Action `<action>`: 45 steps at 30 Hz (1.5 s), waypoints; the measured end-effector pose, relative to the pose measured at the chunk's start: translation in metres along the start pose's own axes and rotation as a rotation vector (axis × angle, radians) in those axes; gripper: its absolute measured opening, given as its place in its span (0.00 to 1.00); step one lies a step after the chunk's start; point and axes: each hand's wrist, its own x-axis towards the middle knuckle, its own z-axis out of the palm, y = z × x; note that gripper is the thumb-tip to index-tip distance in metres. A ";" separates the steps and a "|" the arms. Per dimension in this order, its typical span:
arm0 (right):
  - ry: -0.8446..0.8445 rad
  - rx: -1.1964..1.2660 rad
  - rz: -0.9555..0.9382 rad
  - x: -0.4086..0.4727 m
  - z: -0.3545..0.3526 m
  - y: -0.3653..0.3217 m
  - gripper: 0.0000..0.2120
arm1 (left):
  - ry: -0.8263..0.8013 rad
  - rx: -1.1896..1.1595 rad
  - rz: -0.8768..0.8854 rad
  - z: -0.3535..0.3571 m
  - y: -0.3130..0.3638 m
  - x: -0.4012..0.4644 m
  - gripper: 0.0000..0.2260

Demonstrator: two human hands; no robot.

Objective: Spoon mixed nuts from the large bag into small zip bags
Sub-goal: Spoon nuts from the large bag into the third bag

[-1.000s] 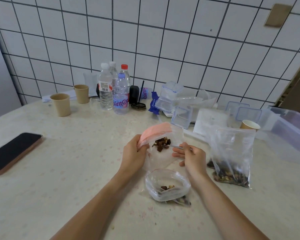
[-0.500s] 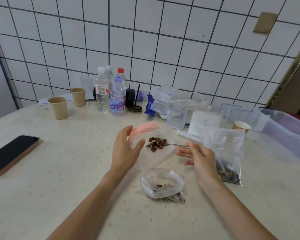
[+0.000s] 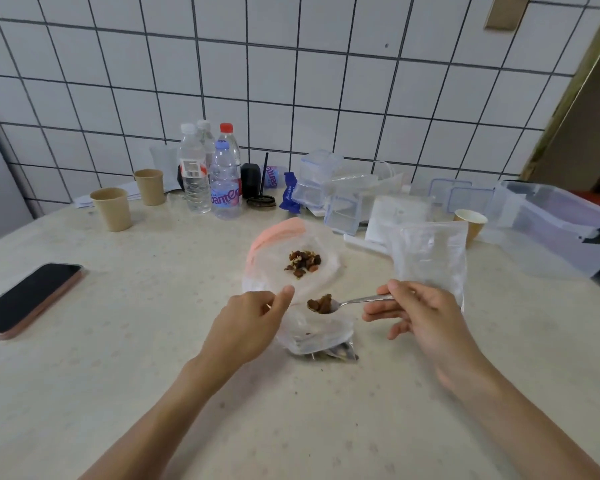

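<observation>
Table [image 3: 118, 393] comes first, because it is the biggest thing and holds all the rest. At its far right sits a big clear tub [image 3: 551, 230], and near it lie two blue-rimmed lids [image 3: 461, 197], out of the way. The large bag [image 3: 430, 258] stands just past the right hand, so it is easy to dip into; its lower part is hidden behind that hand. I count three zip bags in all: that big one, a small bag with a pink strip [image 3: 278, 233] lying flat with a little heap of nuts [image 3: 302, 263] in it, and another small bag [image 3: 317, 337] close to the person. That near bag sits with its mouth up, I think so nuts can drop straight in. A dark phone [image 3: 28, 299] lies far off on the left. Four water bottles [image 3: 224, 188] stand together by the wall, though one is partly hidden. Three paper cups [image 3: 111, 209] are there, two on the left and one on the right. The left hand [image 3: 246, 327] pinches the edge of plastic between thumb and finger, most likely to keep a bag open; which bag it grips I cannot tell. The right hand [image 3: 426, 317] holds one spoon [image 3: 340, 304] by its handle, fingers curled round it. The spoon is kept level, just over the near bag, so its small load of nuts does not spill.
</observation>
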 end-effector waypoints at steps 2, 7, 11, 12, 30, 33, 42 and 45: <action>-0.034 -0.125 -0.076 -0.006 -0.001 0.004 0.12 | -0.050 -0.062 0.009 0.001 0.000 -0.002 0.22; -0.116 -0.762 -0.634 -0.025 -0.010 0.001 0.16 | -0.063 -0.184 0.069 0.000 0.002 -0.007 0.09; -0.192 -1.119 -1.021 -0.034 -0.014 -0.010 0.20 | -0.066 -0.252 0.049 -0.003 0.005 -0.011 0.09; -0.194 -1.171 -1.071 -0.036 -0.015 -0.013 0.18 | -0.076 -0.275 0.034 -0.005 0.006 -0.011 0.09; 0.006 0.126 0.020 0.026 0.014 -0.001 0.15 | 0.320 0.008 0.025 -0.020 -0.014 0.033 0.15; 0.000 0.175 0.054 0.043 0.026 0.003 0.16 | 0.440 -0.028 0.017 -0.020 -0.019 0.057 0.18; 0.052 0.028 0.101 0.081 0.060 0.022 0.17 | 0.288 0.167 -0.027 0.002 -0.008 0.113 0.22; 0.077 0.084 0.119 0.089 0.066 0.031 0.17 | 0.376 0.238 0.045 0.012 -0.009 0.111 0.16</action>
